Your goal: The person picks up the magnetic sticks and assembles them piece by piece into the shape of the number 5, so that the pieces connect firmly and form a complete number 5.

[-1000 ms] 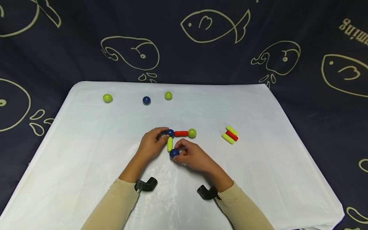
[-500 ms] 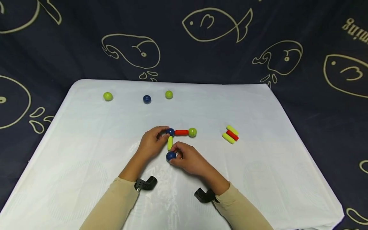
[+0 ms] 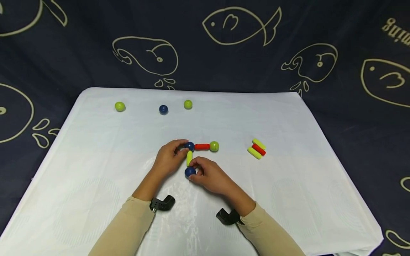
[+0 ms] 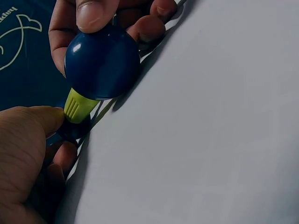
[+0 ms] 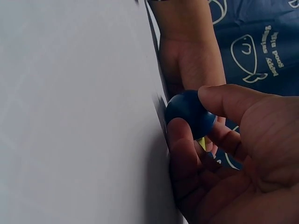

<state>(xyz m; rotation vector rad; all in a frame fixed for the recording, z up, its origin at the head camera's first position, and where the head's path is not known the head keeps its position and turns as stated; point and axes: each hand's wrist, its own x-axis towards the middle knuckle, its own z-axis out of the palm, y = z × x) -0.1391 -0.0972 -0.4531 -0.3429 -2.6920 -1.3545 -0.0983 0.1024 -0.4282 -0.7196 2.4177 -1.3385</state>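
Observation:
My left hand [image 3: 169, 159] pinches a blue ball [image 3: 190, 146] between thumb and finger. From that ball a red stick [image 3: 202, 147] runs right to a green ball [image 3: 214, 146], and a yellow-green stick [image 3: 189, 158] runs toward me. At the stick's near end, my right hand [image 3: 211, 176] grips a second blue ball [image 3: 190, 172]. In the left wrist view this nearer ball [image 4: 103, 63] sits against the yellow-green stick [image 4: 78, 106]. The right wrist view shows thumb and fingers of my right hand [image 5: 252, 140] around the same ball [image 5: 189, 112].
On the white-covered table [image 3: 96, 149], a green ball [image 3: 120, 106], a blue ball [image 3: 163, 109] and another green ball [image 3: 188, 104] lie toward the back. To the right, two yellow-green sticks [image 3: 254, 153] lie with a red stick [image 3: 258, 149] between them. A dark patterned cloth [image 3: 192, 64] hangs behind.
My right hand has shifted slightly left with its blue ball, which now stands in line with the yellow-green stick's near end. The left hand has kept its hold on the other blue ball.

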